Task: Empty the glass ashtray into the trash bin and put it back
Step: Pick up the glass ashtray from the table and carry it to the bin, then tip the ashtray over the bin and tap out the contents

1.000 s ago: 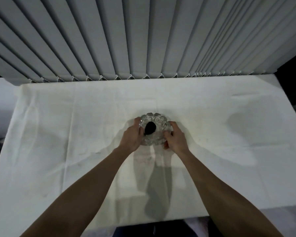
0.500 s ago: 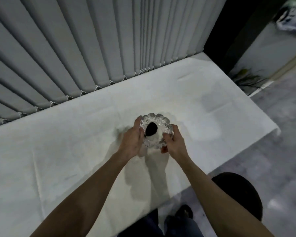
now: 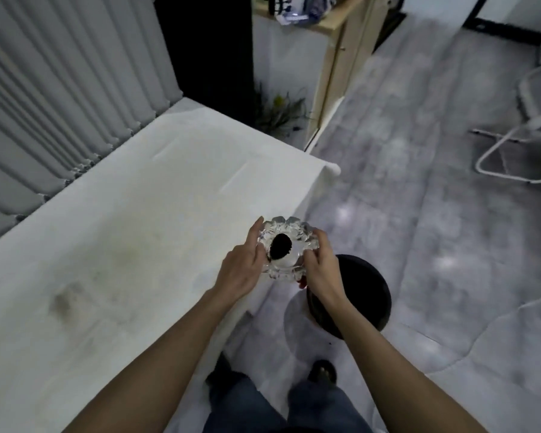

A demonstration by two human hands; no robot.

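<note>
The scalloped glass ashtray [image 3: 297, 234] hangs in the air over the right end of the white table [image 3: 113, 245], held level between both hands. A dark lump [image 3: 280, 250] lies in its bowl. My left hand [image 3: 239, 270] grips its left side and my right hand [image 3: 320, 267] grips its right side. The round black trash bin [image 3: 361, 292] stands on the floor just right of the table, below and to the right of the ashtray, partly hidden by my right forearm.
Grey vertical blinds [image 3: 60, 98] hang behind the table. A wooden cabinet [image 3: 334, 67] and a potted plant [image 3: 278, 110] stand beyond the table's far end. A white metal chair frame [image 3: 519, 145] is at the right on the grey floor. My feet [image 3: 322, 370] are below.
Both hands lifted the ashtray off the table and carried it right, past the table's edge toward the bin. The view turned right, bringing the bin and floor into sight.
</note>
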